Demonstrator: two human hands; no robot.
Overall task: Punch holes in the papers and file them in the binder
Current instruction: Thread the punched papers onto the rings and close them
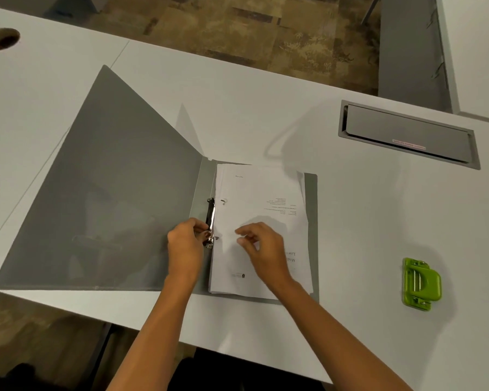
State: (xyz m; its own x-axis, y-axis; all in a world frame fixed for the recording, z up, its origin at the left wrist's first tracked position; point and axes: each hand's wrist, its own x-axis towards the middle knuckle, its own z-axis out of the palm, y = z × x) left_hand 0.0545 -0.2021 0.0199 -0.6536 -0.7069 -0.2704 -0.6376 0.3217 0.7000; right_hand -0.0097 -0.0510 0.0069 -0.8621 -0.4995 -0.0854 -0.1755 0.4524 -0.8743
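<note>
Left hand (184, 244) pinches binder (110, 193) clasp (211, 213), fingertips partly hidden. Right hand (261, 249) loosely curled over papers (263, 193), holding nothing; contact unclear. Punch (421, 283) on tabletop (266, 108).

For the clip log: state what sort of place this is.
Probably an office: a long white desk with a round cable hole and a flush grey cable hatch, and a grey ring binder open on it.
</note>
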